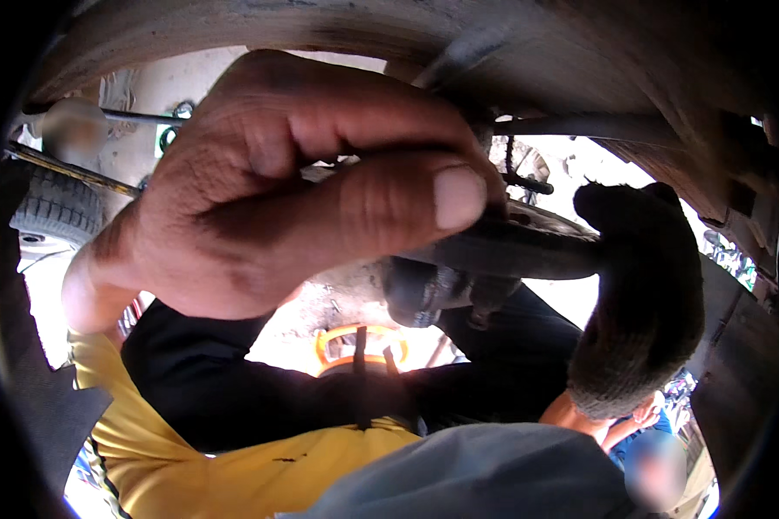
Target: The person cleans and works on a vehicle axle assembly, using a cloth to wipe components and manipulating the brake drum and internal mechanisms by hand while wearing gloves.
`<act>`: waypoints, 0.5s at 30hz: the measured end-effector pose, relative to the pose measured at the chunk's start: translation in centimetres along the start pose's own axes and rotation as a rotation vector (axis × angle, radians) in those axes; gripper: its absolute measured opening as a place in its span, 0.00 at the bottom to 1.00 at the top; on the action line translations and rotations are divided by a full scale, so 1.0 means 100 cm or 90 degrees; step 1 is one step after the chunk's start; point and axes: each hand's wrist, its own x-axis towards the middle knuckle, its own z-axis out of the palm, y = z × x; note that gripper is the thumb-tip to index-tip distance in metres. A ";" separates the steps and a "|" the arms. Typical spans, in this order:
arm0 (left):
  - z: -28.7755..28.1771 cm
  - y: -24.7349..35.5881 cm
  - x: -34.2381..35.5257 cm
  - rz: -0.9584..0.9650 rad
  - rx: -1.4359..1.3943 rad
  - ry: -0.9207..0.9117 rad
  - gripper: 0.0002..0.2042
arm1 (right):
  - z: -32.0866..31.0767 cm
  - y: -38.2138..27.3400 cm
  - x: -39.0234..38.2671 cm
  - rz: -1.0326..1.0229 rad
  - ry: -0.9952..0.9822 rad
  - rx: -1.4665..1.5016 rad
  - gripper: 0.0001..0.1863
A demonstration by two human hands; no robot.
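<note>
My bare left hand point(260, 190) is raised large in the middle left, its thumb pressed against the curled index finger. Whatever sits in that pinch is hidden behind the fingers. On the right, my right hand point(640, 285) wears a dark knitted glove and closes round one end of a dark, thick bar point(528, 251). The bar's other end passes just below my left thumb; I cannot tell whether the left fingers touch it. Beneath the bar hangs a dark cylindrical part point(415, 290) with a ribbed, shiny section.
A dirty vehicle underside point(563, 52) arches close overhead. Thin rods point(74, 164) cross at the left, near a tyre point(58, 203). Between my legs shows an orange curved object point(325, 346). Other people are at the far left and lower right, one with a blue garment point(645, 437).
</note>
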 end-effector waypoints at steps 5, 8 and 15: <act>0.002 0.003 -0.002 -0.021 0.010 0.005 0.21 | -0.007 -0.001 -0.004 0.003 -0.003 -0.011 0.15; 0.002 -0.002 0.002 -0.014 -0.021 -0.008 0.21 | -0.002 -0.001 -0.004 0.013 -0.001 -0.011 0.15; 0.001 0.000 0.005 0.002 0.035 -0.024 0.19 | 0.012 0.000 -0.007 0.012 0.022 -0.032 0.15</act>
